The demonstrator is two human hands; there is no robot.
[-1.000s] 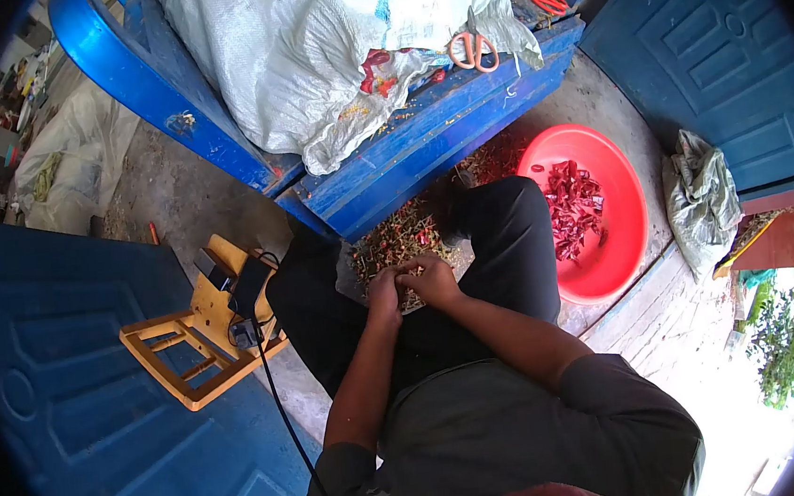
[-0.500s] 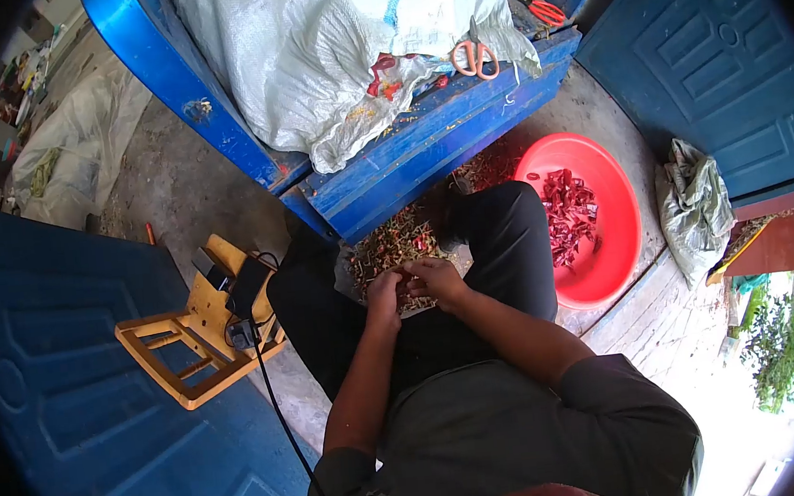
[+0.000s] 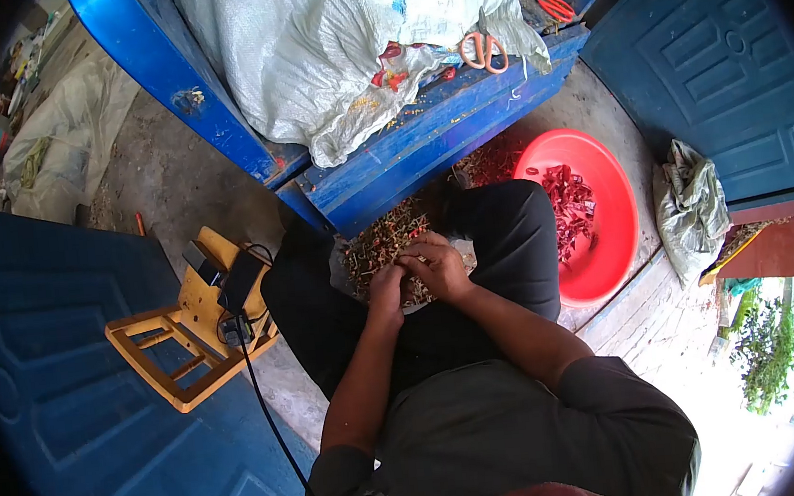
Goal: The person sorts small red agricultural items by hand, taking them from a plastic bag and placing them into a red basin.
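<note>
My two bare hands meet fingertip to fingertip, low between my knees, the left hand (image 3: 386,291) and the right hand (image 3: 438,265) bent inward over a loose heap of dried stalks and red bits (image 3: 383,244). The fingers are drawn together; whether they pinch a piece, and how its long axis lies, I cannot tell, as the knuckles cover the gap. The heap lies directly beneath and just to the far side of my grip, spreading a little left, its far edge near the foot of a blue wooden bench (image 3: 444,140). My left hand is at its near edge, my right reaches slightly farther across it.

To the right, past my right knee (image 3: 513,228), stands a red basin (image 3: 620,257) with dark red dried pieces (image 3: 568,200) inside; my right hand is the nearer to it. On the bench, well apart from both hands, a white woven sack (image 3: 277,60) slumps, with pink-handled scissors (image 3: 486,51) by its right edge. A wooden chair (image 3: 196,308) lies to the left.
</note>
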